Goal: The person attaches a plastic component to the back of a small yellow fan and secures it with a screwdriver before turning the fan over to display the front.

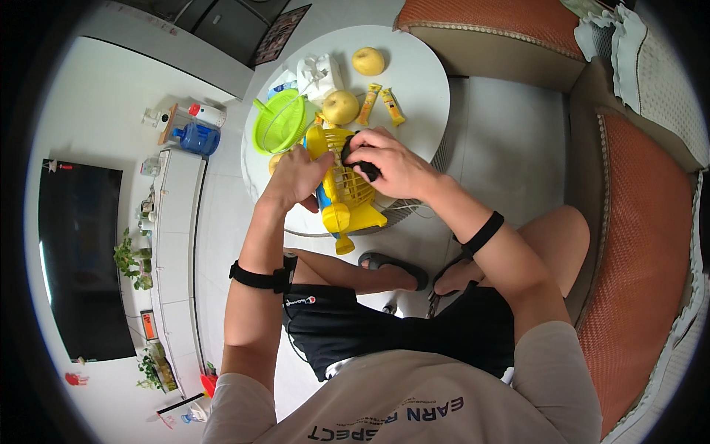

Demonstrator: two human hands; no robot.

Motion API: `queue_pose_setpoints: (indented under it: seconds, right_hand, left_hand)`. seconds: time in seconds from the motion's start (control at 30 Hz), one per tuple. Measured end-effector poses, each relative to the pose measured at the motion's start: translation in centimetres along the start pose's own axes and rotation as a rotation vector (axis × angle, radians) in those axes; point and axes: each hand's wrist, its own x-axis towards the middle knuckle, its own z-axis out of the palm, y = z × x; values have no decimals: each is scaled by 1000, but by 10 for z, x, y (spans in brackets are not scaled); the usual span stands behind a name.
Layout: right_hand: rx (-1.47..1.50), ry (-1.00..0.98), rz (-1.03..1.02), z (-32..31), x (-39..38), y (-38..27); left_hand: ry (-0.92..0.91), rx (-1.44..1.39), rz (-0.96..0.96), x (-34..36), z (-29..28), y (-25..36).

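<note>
Yellow slatted plastic item (334, 186) on round table (425, 78). Left hand (297, 176) against its left side, partly hidden; grip indeterminate. Right hand (390, 160) closed on black object (367, 170), mostly covered; kind unclear.

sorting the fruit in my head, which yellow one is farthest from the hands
The topmost yellow fruit, near the far edge of the table; the middle fruit sits closer, and the third fruit shows right beside the left hand.
</note>
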Motion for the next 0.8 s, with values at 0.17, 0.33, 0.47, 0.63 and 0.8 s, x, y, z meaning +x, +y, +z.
queue_pose_setpoints:
  seconds: [0.17, 0.33, 0.47, 0.63, 0.8]
  right_hand:
    - [11, -83, 95, -8, 0, 7]
    - [-109, -26, -89, 14, 13, -23]
    - [-181, -50, 75, -6, -12, 14]
    - [-137, 19, 7, 10, -1, -7]
    - [-115, 54, -23, 18, 6, -13]
  left_hand:
    - [-63, -38, 47, 2, 0, 6]
    - [-90, -10, 20, 3, -6, 2]
    - [-54, -66, 1, 7, -4, -1]
    - [50, -54, -2, 2, 0, -3]
    - [22, -66, -2, 1, -2, -2]
